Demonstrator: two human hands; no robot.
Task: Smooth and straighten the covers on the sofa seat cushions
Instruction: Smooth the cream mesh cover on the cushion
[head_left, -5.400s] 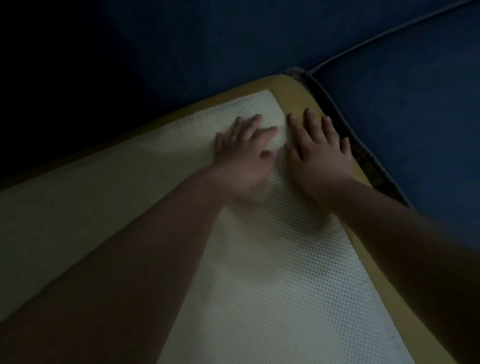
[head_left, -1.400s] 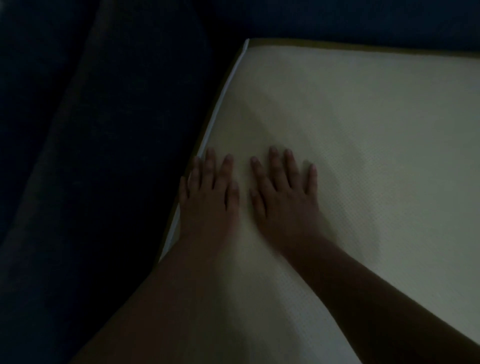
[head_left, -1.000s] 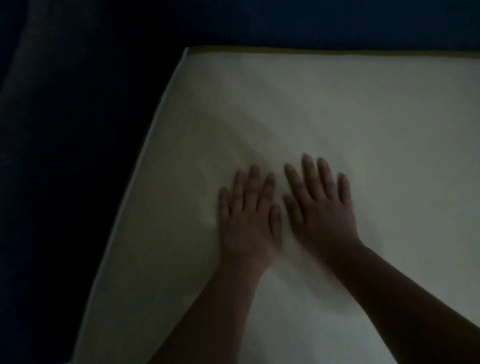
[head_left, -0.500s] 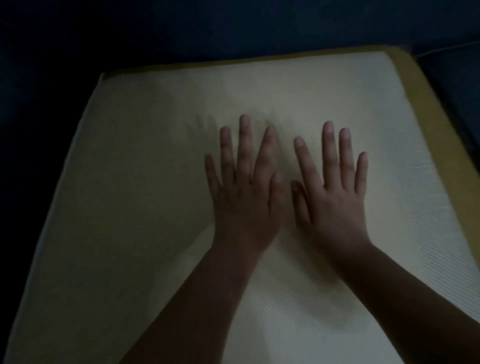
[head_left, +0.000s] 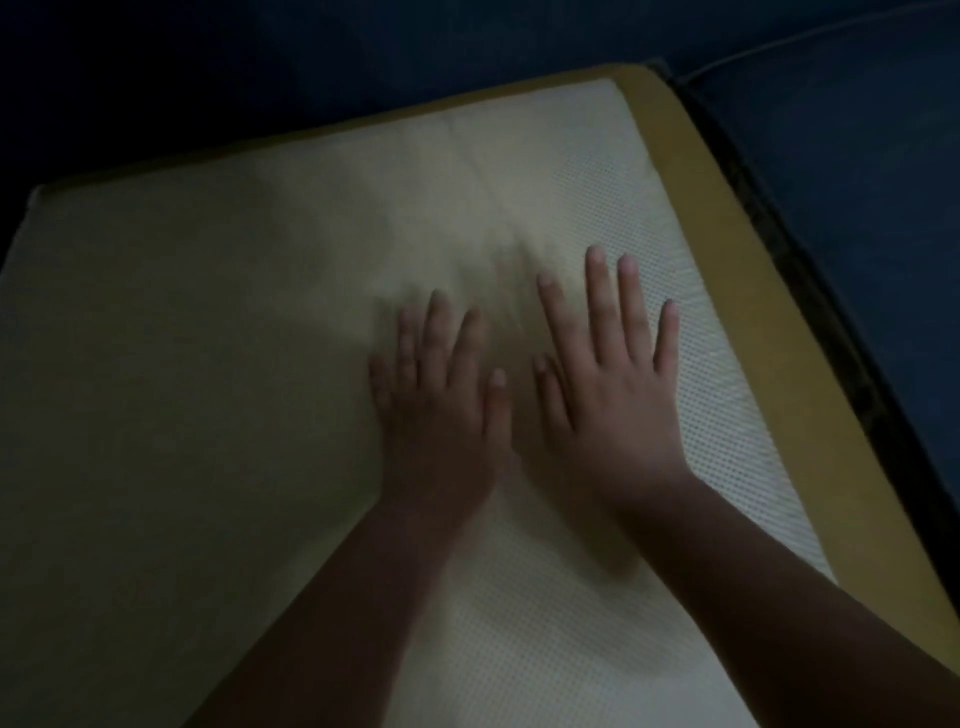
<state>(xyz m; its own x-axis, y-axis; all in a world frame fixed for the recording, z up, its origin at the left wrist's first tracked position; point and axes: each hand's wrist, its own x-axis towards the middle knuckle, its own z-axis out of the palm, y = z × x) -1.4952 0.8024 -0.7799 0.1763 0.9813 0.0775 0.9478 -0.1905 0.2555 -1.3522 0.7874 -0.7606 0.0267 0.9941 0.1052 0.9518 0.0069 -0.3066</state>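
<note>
A pale cream mesh cover (head_left: 208, 415) lies over a seat cushion and fills most of the dim head view. A mustard-yellow cushion side (head_left: 727, 249) shows along its right edge. My left hand (head_left: 441, 410) rests flat on the cover near the middle, fingers spread, palm down. My right hand (head_left: 608, 384) lies flat beside it, closer to the right edge, fingers spread and reaching a little further back. Neither hand holds anything. A faint crease runs back from between the hands.
Dark blue sofa upholstery (head_left: 857, 171) surrounds the cushion at the back and right. A dark gap (head_left: 810, 291) separates the yellow cushion side from the neighbouring blue seat. The scene is very dim.
Both flat hands have slid across the cover from its left edge toward the right side. The view has swung right, bringing the yellow edge and blue seat into sight.
</note>
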